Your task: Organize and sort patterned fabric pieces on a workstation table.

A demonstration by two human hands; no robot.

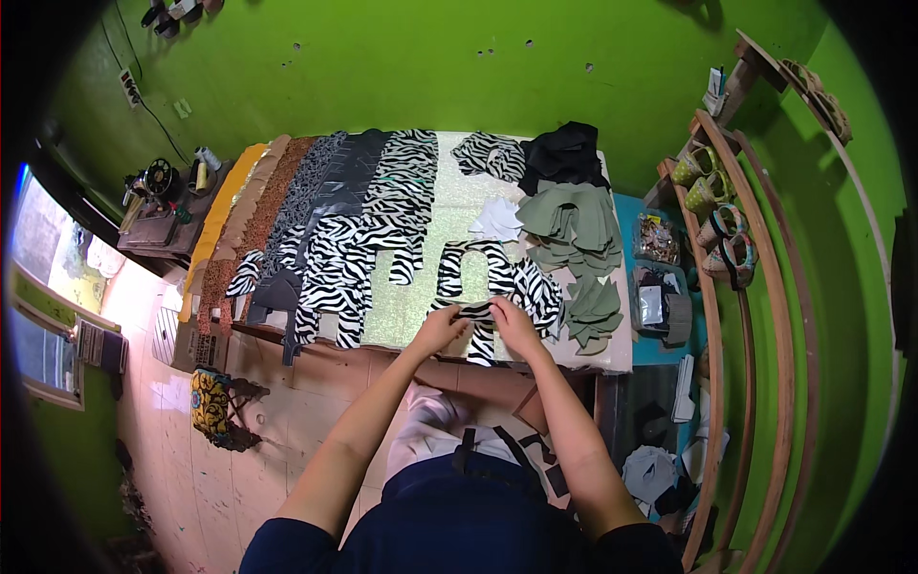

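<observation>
Over the table's near edge, my left hand [440, 330] and my right hand [516, 328] pinch the two ends of a small zebra-print fabric strip [474, 311]. Just beyond it lies an arch-shaped zebra-print piece [474, 254], and more zebra-print pieces [538, 295] sit to the right of my right hand. Below the strip, another zebra-print piece [481, 346] reaches the edge. Cut grey-green pieces [574, 225] are piled farther right, beside small white pieces [497, 220]. To the left is a large spread of zebra-print pieces [335, 277].
Rows of orange, brown and grey material [296, 182] cover the table's left side. A sewing machine [158, 179] stands at far left, near a patterned stool [210, 402]. Wooden racks with sandals [732, 258] line the right wall. Plastic containers [660, 301] sit beside the table.
</observation>
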